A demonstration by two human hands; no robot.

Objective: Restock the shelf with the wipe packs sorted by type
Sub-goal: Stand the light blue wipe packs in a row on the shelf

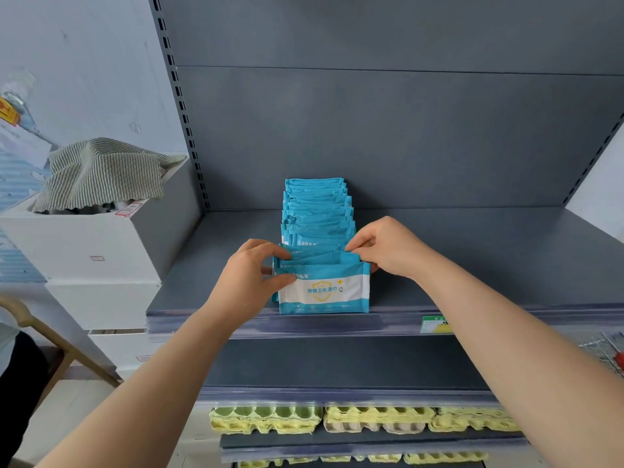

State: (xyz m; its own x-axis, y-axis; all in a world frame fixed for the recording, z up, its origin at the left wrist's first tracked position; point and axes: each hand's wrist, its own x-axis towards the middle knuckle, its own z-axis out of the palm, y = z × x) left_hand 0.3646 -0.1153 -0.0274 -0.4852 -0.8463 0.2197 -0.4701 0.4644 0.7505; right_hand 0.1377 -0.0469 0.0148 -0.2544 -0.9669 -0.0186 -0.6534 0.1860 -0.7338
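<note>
Both hands meet at the front of one row. Your left hand [250, 275] pinches the left edge of the foremost teal-and-white soft plastic wipe pack [324, 292], thumb on its printed face and fingers curled behind. Your right hand [381, 248] pinches the upper right corners of the packs just behind it. Gripping from opposite sides lets you square the front packs and press them upright against the rest, so that none slumps forward.

The front pack stands on its long edge, label outward, just behind the clear plastic price rail [337, 320] at the lip of the grey metal shelf [472, 265]. Behind it, the row of matching teal packs [317, 214] runs straight back to near the grey back panel [371, 130], each pack leaning on the next. Filing them on edge in one lane groups a single type together, so another type can start its own lane beside it.

A small green-and-yellow shelf label [434, 324] sits in the rail to the right, well apart from the row. Lower down lie stacks of pale yellow moulded pulp egg trays [378, 418]. To the left stand white cardboard boxes [84, 244], the top one draped with a grey striped cloth [101, 170].

Judging by the tidy lane, this type seems nearly shelved. A light nudge rather than a squeeze should do, since such soft packs probably buckle easily.
</note>
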